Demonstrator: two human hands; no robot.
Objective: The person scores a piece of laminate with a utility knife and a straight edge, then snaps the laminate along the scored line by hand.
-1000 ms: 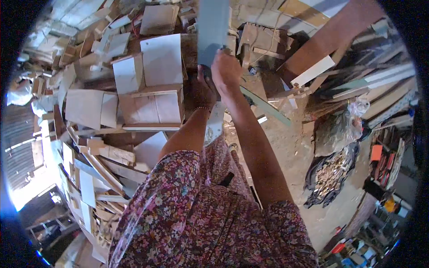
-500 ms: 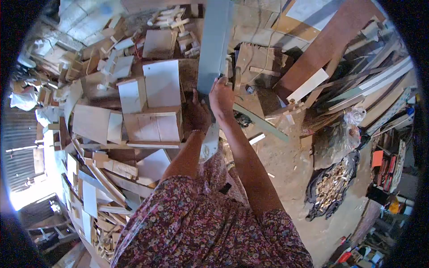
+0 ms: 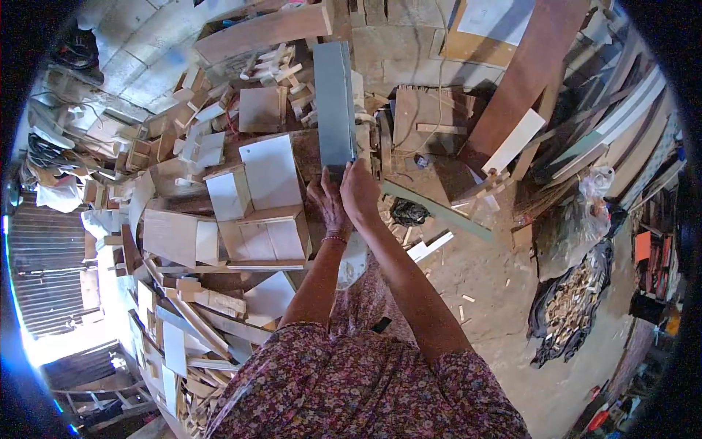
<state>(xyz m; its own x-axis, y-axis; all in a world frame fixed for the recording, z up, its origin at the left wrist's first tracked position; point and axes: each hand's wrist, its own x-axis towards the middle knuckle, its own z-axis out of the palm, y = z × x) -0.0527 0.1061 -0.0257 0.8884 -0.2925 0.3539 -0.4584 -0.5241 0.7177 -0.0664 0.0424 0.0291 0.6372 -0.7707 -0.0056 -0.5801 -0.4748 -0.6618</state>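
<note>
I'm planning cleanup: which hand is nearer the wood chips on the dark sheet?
Right: the right hand is left of the wood chips; the left hand, farther left.

left hand [image 3: 330, 205]: fingers parted | right hand [image 3: 360, 193]: curled | forearms [image 3: 401, 269]: outstretched

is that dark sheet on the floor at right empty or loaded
Loaded: many small pale pieces cover the middle of the dark sheet, its crumpled edges showing around them.

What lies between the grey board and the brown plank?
In the head view, a wooden panel, a cord and wood pieces separate board from plank.
</note>
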